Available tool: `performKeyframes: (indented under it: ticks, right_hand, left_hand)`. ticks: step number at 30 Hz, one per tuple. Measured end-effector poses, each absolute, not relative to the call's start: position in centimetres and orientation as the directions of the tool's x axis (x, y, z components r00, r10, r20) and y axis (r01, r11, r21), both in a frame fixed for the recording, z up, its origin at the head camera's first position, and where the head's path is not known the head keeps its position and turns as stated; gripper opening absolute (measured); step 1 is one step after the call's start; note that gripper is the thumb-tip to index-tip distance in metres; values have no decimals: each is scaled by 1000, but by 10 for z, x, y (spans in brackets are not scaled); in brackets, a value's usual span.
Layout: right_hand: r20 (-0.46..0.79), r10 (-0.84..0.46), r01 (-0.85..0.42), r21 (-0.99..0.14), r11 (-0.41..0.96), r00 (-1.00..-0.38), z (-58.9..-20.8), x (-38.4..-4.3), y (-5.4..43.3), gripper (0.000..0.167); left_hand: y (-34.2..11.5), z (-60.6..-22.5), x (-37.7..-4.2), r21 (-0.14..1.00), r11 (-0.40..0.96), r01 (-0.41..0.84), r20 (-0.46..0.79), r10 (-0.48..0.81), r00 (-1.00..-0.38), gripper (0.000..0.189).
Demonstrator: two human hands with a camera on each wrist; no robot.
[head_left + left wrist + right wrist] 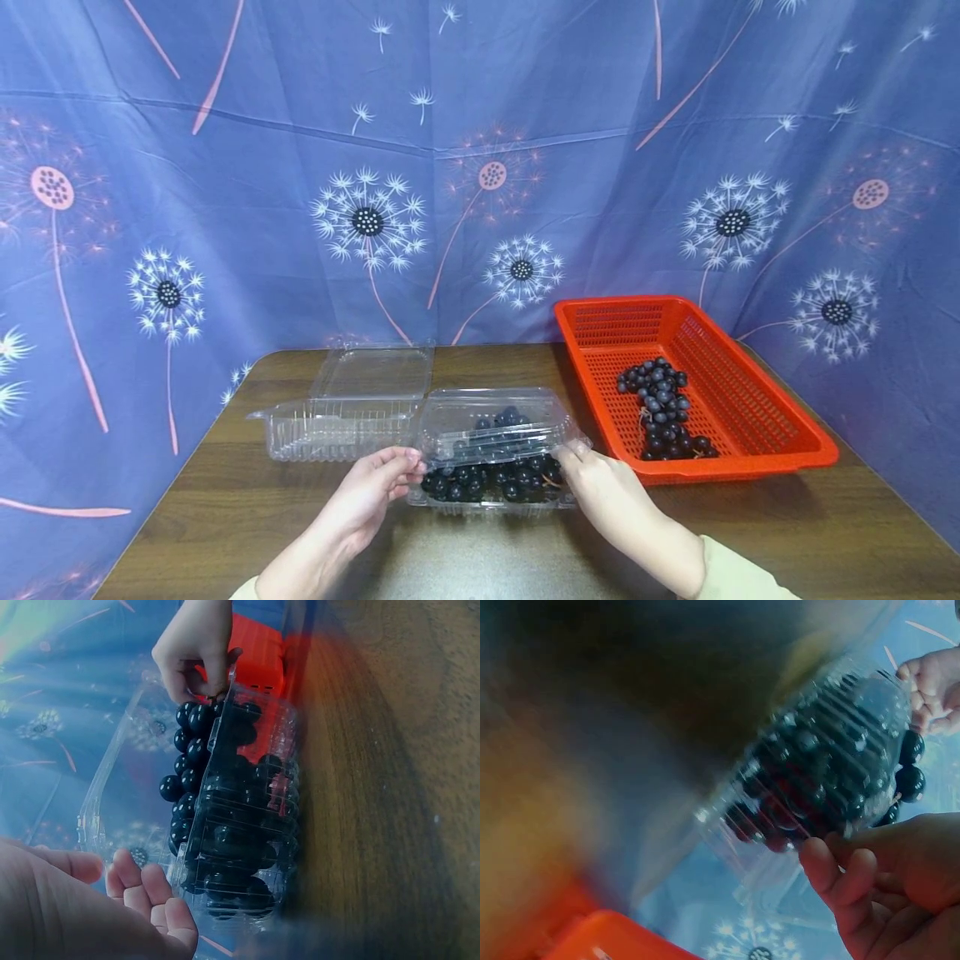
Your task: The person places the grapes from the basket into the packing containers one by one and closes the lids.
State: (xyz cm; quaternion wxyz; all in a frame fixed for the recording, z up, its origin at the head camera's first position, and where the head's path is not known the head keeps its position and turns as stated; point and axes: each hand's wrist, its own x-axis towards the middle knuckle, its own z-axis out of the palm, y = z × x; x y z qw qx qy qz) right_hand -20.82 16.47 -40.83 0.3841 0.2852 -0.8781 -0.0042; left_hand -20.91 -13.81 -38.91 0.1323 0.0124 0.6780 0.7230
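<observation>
A clear plastic clamshell container point(491, 505) stands at the table's front middle, filled with dark grapes point(517, 482). Its hinged lid point(491, 404) slants over the grapes, partly lowered, with a gap along the front. At the lid's left front corner, my left hand point(375, 483) pinches the edge between thumb and fingers. My right hand point(607, 487) grips the lid's right front corner; its fingertips are partly hidden in the head view. In the left wrist view, several grapes point(191, 757) rise above the container's rim.
A second clear clamshell container point(337, 429) stands open at the back left, close beside the filled one. To the right, a red plastic basket point(750, 392) holds more dark grapes point(660, 400). A blue dandelion-patterned cloth point(450, 208) hangs behind the wooden table point(247, 533).
</observation>
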Motion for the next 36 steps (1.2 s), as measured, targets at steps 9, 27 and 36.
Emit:
performKeyframes:
  ticks: [9, 27, 36]
  right_hand:
    - [672, -499, -512, 202, 835, -548, -408, -209, 167, 24]
    - [715, -461, -559, 118, 821, -526, -391, -184, 187, 9]
    - [785, -440, -603, 108, 790, -436, -388, -180, 185, 37]
  left_hand:
    - [-142, -389, -208, 984, -49, -171, -157, 210, -965, 21]
    - [-142, -389, -206, 986, -55, -156, -147, 137, -980, 20]
    - [-141, -394, -204, 991, -11, -135, -134, 89, -987, 22]
